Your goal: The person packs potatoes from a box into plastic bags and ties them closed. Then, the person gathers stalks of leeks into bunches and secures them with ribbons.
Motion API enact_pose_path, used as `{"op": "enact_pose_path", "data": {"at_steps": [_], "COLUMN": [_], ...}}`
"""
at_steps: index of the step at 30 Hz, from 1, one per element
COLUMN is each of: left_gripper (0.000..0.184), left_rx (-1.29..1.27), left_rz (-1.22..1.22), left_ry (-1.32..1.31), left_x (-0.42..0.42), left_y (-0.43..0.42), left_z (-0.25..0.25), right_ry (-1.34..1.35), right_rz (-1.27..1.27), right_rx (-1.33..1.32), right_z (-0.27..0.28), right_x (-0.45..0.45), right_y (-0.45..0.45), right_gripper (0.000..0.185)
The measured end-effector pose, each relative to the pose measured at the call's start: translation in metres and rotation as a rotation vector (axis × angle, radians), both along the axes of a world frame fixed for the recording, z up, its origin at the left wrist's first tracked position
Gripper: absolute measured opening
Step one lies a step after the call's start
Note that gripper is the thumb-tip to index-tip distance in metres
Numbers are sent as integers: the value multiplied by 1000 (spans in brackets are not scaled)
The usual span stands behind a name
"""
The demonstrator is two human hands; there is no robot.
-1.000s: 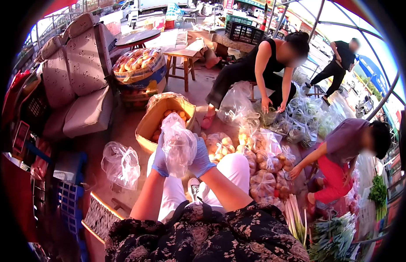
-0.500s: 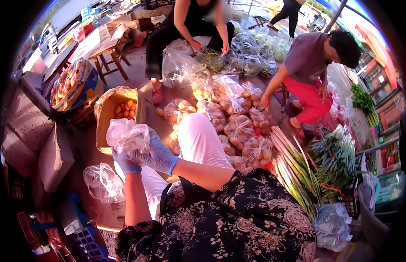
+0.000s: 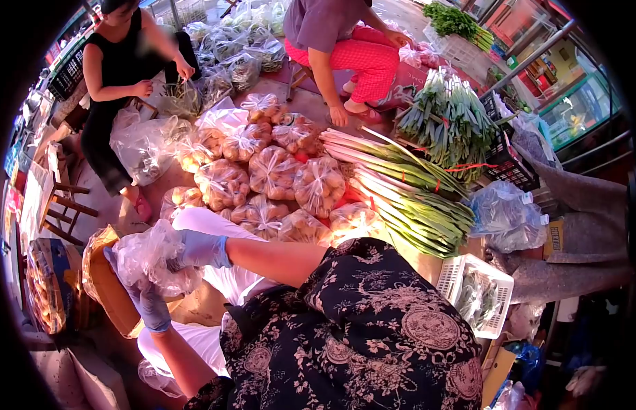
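My left hand [image 3: 151,305], in a blue glove, supports a crumpled clear plastic bag [image 3: 151,254] from below with its fingers wrapped round it. My right hand [image 3: 203,249], gloved alike, grips the bag's right side. The bunched plastic hides some of my fingers, and I cannot make out anything inside it. Just behind and left of the bag stands an open cardboard box [image 3: 114,290]. Beyond my knee lies a group of tied clear bags of round yellowish produce [image 3: 271,172].
Long leeks [image 3: 407,198] and a bundle of green onions [image 3: 449,123] lie to the right. Nearby are a white basket [image 3: 504,304] and a bag of plastic bottles [image 3: 507,217]. Two other people sit ahead, one by a wooden stool [image 3: 65,212].
The view has swung right, so the box and produce bags appear farther left. Both hands still hold the plastic bag. The white basket has come into view.
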State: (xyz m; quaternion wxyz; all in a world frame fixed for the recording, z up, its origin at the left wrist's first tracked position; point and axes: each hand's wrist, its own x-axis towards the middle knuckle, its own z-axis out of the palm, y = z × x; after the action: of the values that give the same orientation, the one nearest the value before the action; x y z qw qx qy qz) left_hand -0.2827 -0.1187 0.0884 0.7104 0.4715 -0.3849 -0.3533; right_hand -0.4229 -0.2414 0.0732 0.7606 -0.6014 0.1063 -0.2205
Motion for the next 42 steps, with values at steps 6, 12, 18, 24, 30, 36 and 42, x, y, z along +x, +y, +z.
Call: {"op": "enact_pose_path", "data": {"at_steps": [6,12,18,24,30,36,42], "left_gripper": [101,94,71,57,44,39,36], "left_rx": [298,213,129,225,183,121,-111], "left_rz": [-73,160,207,220,263,351,404], "left_ry": [-1189,-1614,-1379,-601,-287,-40,184], "left_x": [-39,-50,-41,-28,-28,-16,32], "left_y": [-30,-54,-56,-56,-70,-59,5], "left_z": [38,39,36,7,10,20,8], "right_ry": [209,84,-258,-220,-347,-377,-216], "right_rz": [-310,-182,-22,-172,-318,-263,-139], "right_rx": [-223,50,581,273,360,436,460], "right_z": [13,30,16,0,8,6,0], "right_x": [-8,-19,-16,-18,-29,-22,6], "right_y": [-15,-17,-29,-42,-35,-25,2], "right_gripper": [21,21,23,26,25,21,19]}}
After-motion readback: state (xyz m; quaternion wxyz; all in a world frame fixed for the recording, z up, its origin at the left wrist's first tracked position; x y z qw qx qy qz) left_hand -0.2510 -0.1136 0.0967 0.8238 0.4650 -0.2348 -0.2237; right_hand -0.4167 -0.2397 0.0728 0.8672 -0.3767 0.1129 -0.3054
